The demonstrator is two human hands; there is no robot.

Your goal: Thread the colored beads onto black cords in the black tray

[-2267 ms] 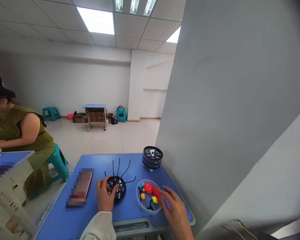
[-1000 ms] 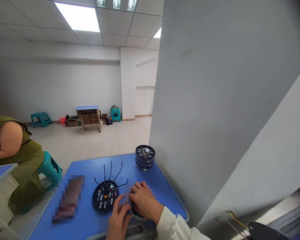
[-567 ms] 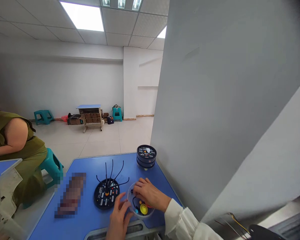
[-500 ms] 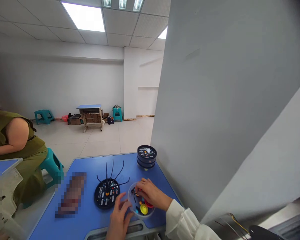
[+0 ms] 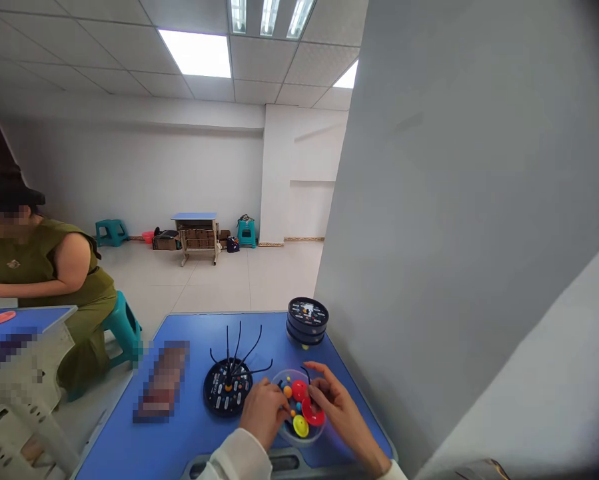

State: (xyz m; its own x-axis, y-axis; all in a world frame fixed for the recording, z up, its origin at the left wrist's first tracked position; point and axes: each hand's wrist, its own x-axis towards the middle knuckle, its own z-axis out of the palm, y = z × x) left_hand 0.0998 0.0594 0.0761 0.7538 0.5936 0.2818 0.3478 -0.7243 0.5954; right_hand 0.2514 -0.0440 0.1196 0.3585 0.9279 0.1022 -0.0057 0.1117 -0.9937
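Note:
A clear round tub [image 5: 299, 441] near the desk's front edge holds red and yellow cups, small coloured balls and black pieces. My left hand [image 5: 266, 410] is at the tub's left rim, its fingers curled down inside; what they grip is hidden. Over the right rim, my right hand [image 5: 335, 403] pinches a short curved black rod [image 5: 306, 373] between thumb and fingers. Left of the tub stands a black round base [image 5: 228, 388] printed with small marks, with several thin bent black arms rising from its centre.
Stacked black round discs [image 5: 307, 321] stand at the desk's back right corner. A pixelated flat object [image 5: 163, 381] lies on the left of the blue desk [image 5: 189, 433]. A grey wall borders the right; a seated person [image 5: 74, 267] is at another desk on the left.
My left hand has moved right and down to the tub. My right hand has come up out of the tub with a black rod. The view has shifted left.

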